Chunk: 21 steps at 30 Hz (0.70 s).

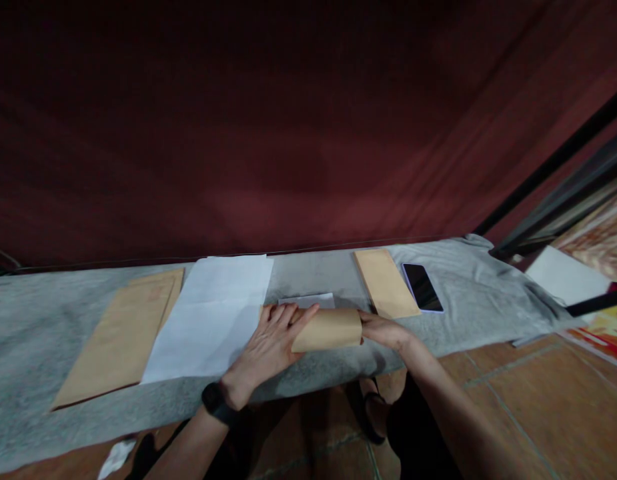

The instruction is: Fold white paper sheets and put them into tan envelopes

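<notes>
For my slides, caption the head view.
Left hand on an envelope, right hand at its end, paper and phone nearby.

Grey cloth-covered bench [313, 270] | left to right: large brown envelopes [118, 337], white paper sheets [208, 320], small white slip [321, 301], slim brown envelope [387, 283], smartphone [423, 288] just beside

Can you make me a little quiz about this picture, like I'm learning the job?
1. Pick one: the black watch is worn on which side? A) right B) left
2. True or false: the phone lies to the right of the white paper.
3. Count: how many hands touch the tan envelope?

Key: 1. B. 2. True. 3. Two: left hand on top, right hand at its right end.
</notes>
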Motion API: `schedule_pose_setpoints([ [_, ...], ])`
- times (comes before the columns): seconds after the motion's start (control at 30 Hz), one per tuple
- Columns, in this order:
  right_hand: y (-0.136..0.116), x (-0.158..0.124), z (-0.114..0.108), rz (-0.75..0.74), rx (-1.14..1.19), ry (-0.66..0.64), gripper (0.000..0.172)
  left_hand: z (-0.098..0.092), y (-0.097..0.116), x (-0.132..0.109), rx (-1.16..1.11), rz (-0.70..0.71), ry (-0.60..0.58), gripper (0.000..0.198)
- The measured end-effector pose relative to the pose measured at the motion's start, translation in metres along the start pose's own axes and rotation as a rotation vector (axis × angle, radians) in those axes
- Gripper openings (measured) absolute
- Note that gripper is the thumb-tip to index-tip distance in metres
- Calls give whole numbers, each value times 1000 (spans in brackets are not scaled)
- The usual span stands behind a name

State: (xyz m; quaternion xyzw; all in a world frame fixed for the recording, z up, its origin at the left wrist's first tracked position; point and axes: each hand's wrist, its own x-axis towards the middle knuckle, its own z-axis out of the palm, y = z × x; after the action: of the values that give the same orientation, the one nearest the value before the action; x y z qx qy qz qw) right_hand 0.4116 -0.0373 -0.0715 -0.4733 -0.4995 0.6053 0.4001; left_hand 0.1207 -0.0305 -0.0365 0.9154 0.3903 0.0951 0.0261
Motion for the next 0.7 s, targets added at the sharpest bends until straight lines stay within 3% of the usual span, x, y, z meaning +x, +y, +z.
schedule_pose_setpoints([
  [0.1,-3,6,-10,118,98,-106,36,-6,-13,-3,49,-30,62,96],
  [0.2,-1,18,-14,114,84,32,39,-9,-32,-9,74,-106,114,101],
  [0.3,7,29,-4,89,-195,219,37,-12,-51,-17,76,-211,133,107],
  [0.4,13,33,20,39,-689,320,35,-12,-65,-24,78,-240,138,108],
  [0.5,17,31,50,-34,-1016,396,47,-9,-74,-30,77,-238,135,108],
  [0.6,18,33,72,24,-1156,421,54,-3,-81,-35,79,-242,132,109],
  [0.7,15,38,80,73,-1168,444,48,2,-88,-38,72,-254,127,110],
])
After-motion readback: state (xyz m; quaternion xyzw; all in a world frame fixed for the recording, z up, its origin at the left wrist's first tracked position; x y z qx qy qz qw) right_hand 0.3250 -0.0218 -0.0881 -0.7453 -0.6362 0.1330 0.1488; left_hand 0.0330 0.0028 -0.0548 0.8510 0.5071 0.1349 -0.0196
